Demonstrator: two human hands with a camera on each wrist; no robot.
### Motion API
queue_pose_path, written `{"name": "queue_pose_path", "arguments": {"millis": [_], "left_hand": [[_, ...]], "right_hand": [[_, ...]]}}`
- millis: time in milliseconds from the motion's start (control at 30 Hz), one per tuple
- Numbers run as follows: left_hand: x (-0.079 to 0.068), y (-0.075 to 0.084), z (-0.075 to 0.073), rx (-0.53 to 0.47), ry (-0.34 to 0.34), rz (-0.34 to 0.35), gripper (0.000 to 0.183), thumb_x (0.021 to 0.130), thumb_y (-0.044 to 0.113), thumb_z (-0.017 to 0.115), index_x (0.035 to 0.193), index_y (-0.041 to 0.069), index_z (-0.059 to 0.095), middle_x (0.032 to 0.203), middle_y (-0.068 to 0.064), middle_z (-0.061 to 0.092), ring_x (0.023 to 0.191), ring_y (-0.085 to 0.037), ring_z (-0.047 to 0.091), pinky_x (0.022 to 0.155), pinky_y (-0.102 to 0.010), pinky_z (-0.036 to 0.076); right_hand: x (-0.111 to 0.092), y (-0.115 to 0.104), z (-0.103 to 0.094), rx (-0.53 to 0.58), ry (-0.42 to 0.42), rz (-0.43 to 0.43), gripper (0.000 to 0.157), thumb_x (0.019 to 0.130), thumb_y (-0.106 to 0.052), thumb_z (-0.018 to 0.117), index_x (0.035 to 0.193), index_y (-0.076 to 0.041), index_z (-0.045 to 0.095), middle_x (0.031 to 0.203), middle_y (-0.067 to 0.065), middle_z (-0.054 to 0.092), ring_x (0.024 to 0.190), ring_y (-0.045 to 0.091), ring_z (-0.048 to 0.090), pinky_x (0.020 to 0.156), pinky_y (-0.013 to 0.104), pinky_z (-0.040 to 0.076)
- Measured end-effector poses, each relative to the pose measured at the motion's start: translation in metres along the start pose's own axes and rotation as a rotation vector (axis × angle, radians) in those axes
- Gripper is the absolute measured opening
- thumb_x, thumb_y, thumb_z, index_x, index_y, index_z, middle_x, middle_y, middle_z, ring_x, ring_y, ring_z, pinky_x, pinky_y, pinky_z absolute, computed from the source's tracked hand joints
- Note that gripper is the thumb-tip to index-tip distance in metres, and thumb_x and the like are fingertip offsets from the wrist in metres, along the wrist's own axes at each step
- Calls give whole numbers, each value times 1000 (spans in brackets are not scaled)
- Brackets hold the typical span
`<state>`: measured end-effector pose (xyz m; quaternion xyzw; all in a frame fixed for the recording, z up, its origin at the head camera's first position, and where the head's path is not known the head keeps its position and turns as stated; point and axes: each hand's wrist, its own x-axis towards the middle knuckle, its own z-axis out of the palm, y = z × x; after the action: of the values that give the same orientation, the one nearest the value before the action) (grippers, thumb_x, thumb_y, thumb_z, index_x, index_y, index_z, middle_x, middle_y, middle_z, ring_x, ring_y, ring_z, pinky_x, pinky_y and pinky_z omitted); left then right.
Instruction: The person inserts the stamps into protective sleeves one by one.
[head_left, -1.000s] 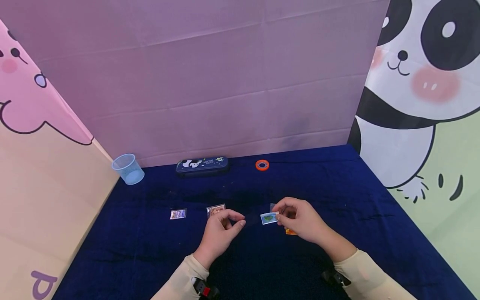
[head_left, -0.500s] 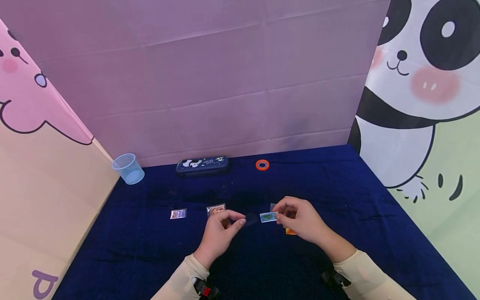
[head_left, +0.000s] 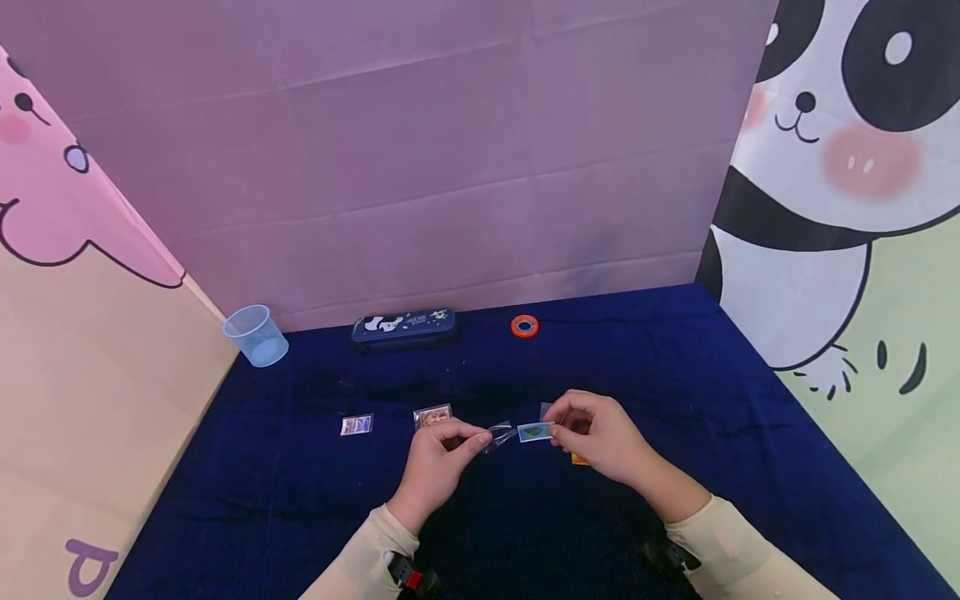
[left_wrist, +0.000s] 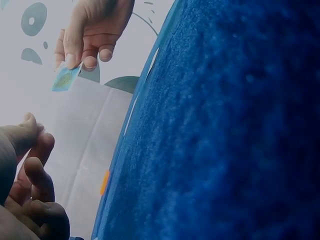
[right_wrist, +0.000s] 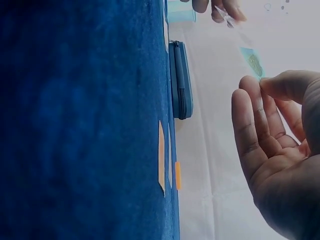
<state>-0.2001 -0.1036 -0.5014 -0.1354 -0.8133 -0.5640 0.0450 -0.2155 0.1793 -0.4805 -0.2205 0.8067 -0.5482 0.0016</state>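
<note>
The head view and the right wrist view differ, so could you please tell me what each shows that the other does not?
Only the head view shows the panda picture and the cream sleeves. Only the right wrist view shows the right hand from its palm side. Both show that hand pinching the blue card, the left hand holding clear plastic, and, farther off, the cup, the pencil case and the orange tape roll.

Set along the far side of a blue-covered tabletop, left to right: a translucent light-blue cup, a dark-blue panda-print case and a red-orange ring, each apart. Behind, a creased mauve backdrop, flanked by a pink cartoon figure at left and a large cartoon panda at right.
</note>
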Motion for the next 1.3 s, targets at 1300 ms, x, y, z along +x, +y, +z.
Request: {"name": "queue_pose_path", "arguments": {"millis": [1300], "left_hand": [[1, -2, 2, -46, -48, 14, 9, 96, 24, 77, 95, 17, 83, 84, 2, 72, 65, -10, 53, 58, -24, 42]], "right_hand": [[0, 1, 4, -29, -68, 70, 4, 98, -18, 74, 101, -15, 72, 82, 5, 68, 68, 22, 66, 57, 31, 55]]}}
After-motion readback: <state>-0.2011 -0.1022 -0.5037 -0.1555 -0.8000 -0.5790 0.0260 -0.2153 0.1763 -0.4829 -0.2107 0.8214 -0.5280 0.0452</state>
